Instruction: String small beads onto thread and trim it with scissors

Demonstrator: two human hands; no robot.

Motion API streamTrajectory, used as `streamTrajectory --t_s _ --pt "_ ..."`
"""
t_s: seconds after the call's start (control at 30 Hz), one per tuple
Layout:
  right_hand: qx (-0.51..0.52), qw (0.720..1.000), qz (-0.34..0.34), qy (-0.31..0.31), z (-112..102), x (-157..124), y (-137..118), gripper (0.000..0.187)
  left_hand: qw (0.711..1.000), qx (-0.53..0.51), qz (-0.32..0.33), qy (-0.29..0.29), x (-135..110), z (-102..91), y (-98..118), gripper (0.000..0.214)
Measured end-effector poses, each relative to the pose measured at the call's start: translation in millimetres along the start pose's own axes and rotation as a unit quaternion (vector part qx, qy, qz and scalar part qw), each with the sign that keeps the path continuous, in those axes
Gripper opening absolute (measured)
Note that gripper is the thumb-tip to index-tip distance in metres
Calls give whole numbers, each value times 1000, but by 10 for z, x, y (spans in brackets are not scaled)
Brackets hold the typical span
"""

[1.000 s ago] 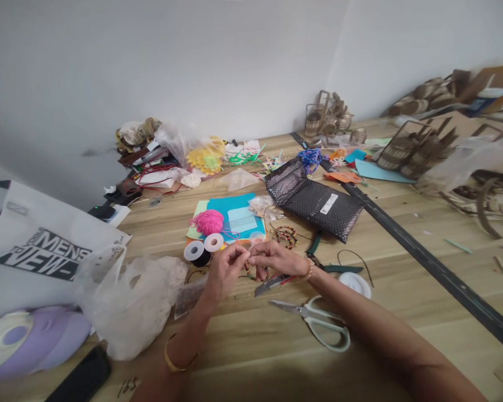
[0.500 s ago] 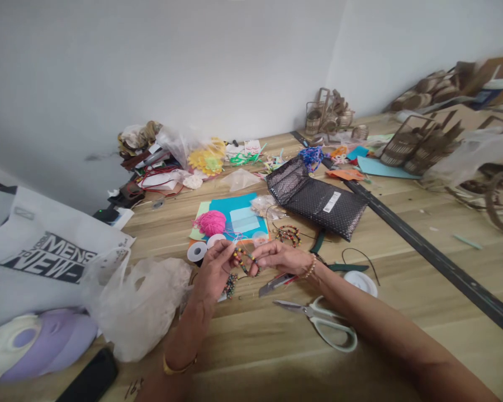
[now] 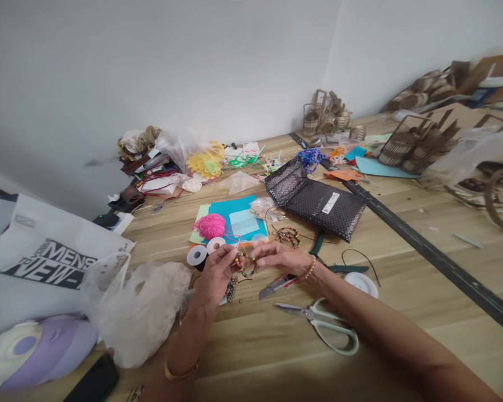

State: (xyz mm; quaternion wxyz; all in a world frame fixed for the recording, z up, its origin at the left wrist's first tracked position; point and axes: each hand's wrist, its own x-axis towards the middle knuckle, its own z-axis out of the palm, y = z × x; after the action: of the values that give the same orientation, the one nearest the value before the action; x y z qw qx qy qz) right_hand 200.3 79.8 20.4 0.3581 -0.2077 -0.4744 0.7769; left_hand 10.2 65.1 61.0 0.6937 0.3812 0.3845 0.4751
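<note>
Right hand (image 3: 283, 259) parted from left hand (image 3: 212, 274) since a second ago. Left's grip pinches the bead loop (image 3: 246, 273), beyond and left of the scissors (image 3: 309, 314); right's nearly closed, hold unclear. I'd keep tension light.

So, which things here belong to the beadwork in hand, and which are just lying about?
Likely part of the job: beaded bracelet, held; small beads; thread spools; scissors.

Apparently just lying about: black phone; black bubble mailer; printed shopping bag; woven baskets.
</note>
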Motion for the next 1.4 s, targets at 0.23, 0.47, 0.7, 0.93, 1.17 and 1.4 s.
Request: streamTrajectory --t_s 0.23,0.47,0.7,0.93,1.17,1.4 --pt "-163 983 -67 43 187 -39 -224 21 973 222 49 -31 -82 52 11 19" --pt "-186 973 -109 82 240 -41 -205 21 954 295 26 -56 -129 89 40 23" --pt "-277 951 -87 103 247 -49 -158 28 958 284 22 -27 -155 49 -40 25" --pt "-359 923 -86 108 302 -66 -156 26 973 227 18 -25 -133 -54 -162 26" --pt "-361 924 -81 94 323 -68 -153 30 982 190 5 -19 -112 -62 -195 28" --pt "-369 921 -64 110 321 -73 -131 32 983 186 -5 -4 -118 -46 -185 28"
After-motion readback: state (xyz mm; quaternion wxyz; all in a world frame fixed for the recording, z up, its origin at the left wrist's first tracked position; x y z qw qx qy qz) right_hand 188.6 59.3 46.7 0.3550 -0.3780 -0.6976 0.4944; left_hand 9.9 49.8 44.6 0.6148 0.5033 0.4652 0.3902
